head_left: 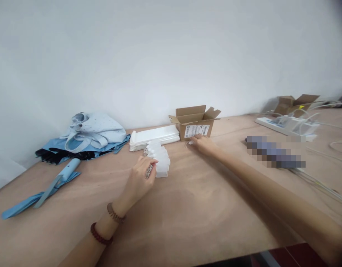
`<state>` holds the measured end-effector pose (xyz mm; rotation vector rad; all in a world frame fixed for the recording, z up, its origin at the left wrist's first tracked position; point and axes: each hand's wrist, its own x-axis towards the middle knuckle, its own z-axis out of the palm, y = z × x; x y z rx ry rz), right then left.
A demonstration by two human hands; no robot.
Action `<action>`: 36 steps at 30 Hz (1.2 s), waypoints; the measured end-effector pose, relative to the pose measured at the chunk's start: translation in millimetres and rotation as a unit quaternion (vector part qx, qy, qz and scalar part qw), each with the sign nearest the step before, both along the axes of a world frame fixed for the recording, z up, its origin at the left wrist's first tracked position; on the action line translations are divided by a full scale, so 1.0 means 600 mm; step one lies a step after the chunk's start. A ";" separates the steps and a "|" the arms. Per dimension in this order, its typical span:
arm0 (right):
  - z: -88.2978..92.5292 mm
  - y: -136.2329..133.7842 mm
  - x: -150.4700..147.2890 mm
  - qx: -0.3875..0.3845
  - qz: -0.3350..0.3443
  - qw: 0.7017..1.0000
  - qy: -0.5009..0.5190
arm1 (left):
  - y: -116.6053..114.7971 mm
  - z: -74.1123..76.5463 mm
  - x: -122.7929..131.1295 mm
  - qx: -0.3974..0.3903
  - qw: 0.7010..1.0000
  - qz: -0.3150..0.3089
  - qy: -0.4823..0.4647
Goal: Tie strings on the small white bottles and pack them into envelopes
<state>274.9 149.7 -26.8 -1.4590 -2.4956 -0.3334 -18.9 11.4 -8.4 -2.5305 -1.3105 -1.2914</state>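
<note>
Head view, white tags (160, 159) beside left hand (141, 173) pinching their strings (149, 171), right hand (203, 144) at white piece (191, 142), grip unclear

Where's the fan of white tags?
In the head view, the fan of white tags lies just left of centre, by the left hand, in front of the white stack.

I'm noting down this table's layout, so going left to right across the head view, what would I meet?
Pale blue cloth bag, left hand, fanned white tags, labelled cardboard box, white power strip.
</note>
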 end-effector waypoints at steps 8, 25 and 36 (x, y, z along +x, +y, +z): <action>-0.022 -0.045 -0.016 0.003 -0.009 1.000 0.027 | -0.009 -0.001 0.011 -0.001 1.000 -0.011 -0.016; 0.024 -0.203 -0.110 -0.041 0.220 0.932 0.286 | -0.015 -0.003 0.025 -0.097 0.993 0.008 -0.063; 0.032 -0.223 -0.116 -0.080 0.241 0.918 0.305 | -0.018 0.011 0.029 -0.334 0.902 -0.041 -0.269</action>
